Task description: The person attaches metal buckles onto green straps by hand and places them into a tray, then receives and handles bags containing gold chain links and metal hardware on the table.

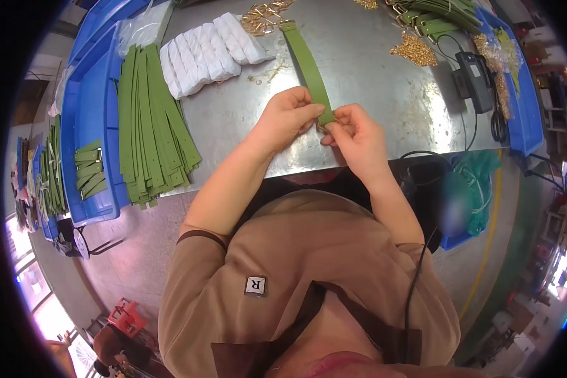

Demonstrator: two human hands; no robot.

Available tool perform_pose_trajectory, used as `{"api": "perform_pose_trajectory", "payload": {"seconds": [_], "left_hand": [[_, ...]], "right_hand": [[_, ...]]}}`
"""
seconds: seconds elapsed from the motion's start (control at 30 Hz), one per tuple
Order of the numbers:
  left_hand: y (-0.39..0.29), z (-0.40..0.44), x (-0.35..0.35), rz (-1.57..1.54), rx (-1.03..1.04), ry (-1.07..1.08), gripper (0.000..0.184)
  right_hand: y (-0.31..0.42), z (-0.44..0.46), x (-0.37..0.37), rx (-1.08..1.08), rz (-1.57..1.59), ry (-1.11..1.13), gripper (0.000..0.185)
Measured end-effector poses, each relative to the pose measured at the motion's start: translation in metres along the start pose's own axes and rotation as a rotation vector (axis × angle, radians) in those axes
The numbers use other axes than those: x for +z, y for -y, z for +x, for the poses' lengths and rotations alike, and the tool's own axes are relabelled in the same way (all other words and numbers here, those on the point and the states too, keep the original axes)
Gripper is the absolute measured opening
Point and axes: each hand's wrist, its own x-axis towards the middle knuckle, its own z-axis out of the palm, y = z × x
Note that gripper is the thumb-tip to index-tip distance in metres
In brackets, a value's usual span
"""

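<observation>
A green strap [307, 63] lies lengthwise on the metal table, its near end between my two hands. My left hand [291, 118] pinches the strap's left edge close to that end, thumb on top. From the other side, my right hand [358, 133] grips the same end with thumb and fingers. Something small and metallic seems to show at the strap's end, but my fingers partly hide it. Beyond the strap's far end sits a pile of gold-coloured metal buckles [263, 17].
Many green straps [148, 126] lie at the left beside blue trays [75, 211]. White wrapped bundles [206, 53] stand behind. Small gold pieces [414, 49], a black corded device [474, 79] and more green straps [435, 19] are on the right. The metal table's [384, 82] front edge is near me.
</observation>
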Motion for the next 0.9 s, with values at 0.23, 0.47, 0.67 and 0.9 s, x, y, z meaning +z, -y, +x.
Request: {"api": "perform_pose_trajectory", "payload": {"seconds": [0.23,0.47,0.67,0.9], "left_hand": [[-0.005,0.000,0.005,-0.027,0.024,-0.009,0.013],[-0.002,0.000,0.001,-0.061,-0.008,0.009,0.013],[-0.002,0.001,0.001,-0.006,-0.004,-0.021,0.014],[-0.005,-0.002,0.006,0.030,0.056,-0.012,0.013]], "right_hand": [[-0.005,0.004,-0.005,-0.340,-0.383,-0.093,0.016],[-0.017,0.002,0.000,0.020,0.377,-0.041,0.024],[-0.015,-0.003,-0.002,-0.010,0.172,-0.028,0.023],[0.003,0.006,-0.009,-0.399,-0.415,-0.043,0.020]]}}
